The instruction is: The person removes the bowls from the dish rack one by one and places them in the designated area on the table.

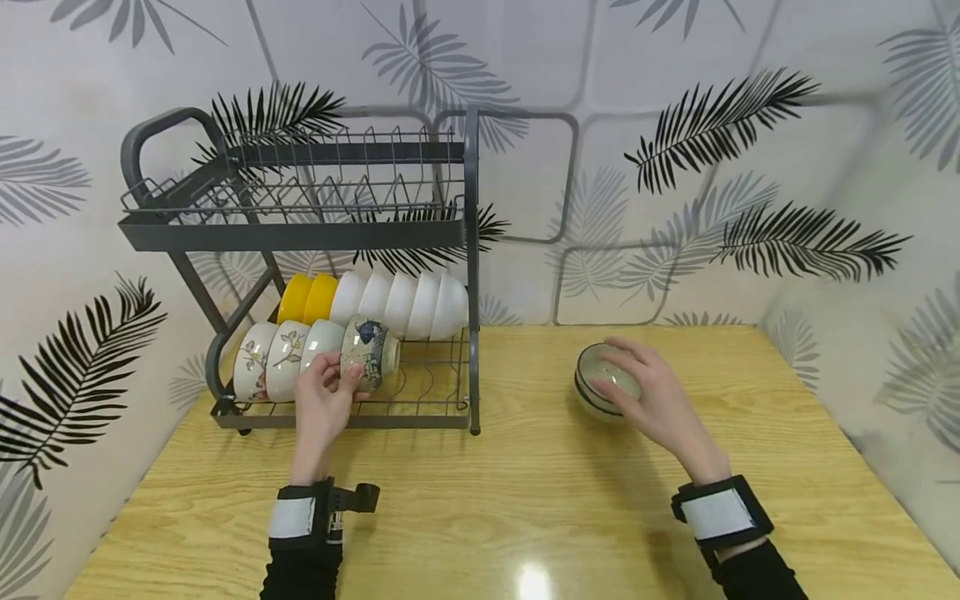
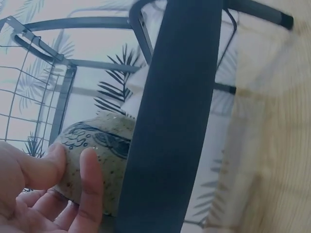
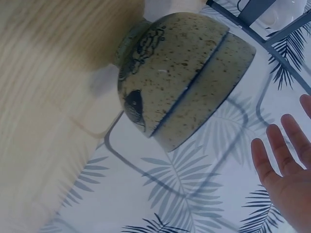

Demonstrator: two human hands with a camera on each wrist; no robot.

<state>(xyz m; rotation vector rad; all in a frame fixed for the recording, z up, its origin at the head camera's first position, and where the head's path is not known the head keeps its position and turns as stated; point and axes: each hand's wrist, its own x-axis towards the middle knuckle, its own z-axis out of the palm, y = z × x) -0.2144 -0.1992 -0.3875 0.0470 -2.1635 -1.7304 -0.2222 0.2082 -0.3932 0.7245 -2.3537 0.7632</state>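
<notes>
- Speckled beige ceramic makes up the patterned bowl [image 1: 365,346], which lies on its side at the front of the rack's lower shelf, left of the frame's centre, its foot toward the right.
- The left hand [image 1: 326,396] holds this bowl, thumb on the near side of the wall and fingers curled against it; that grip probably steadies the round wall on the thin wires.
- Right of centre, a stack of two bowls [image 3: 170,73] stands upright on the table [image 1: 487,500], one nested in the other, likely to save room.
- The right hand [image 1: 656,400] is spread wide beside the stack, fingers nearly straight, holding nothing; the right wrist view shows it apart from both bowls.
- Left of the held bowl, a plain pale bowl [image 1: 321,337] and two floral bowls [image 1: 255,362] lie sideways in the same row, presumably kept in line by the rack [image 1: 341,422].
- Behind them sit yellow bowls [image 1: 306,298] and white bowls [image 1: 450,304], tipped likewise.
- Dark blue drawing marks the held bowl's glossy, brown-flecked wall; the outer stacked bowl has similar flecks and a dark rim line.
</notes>
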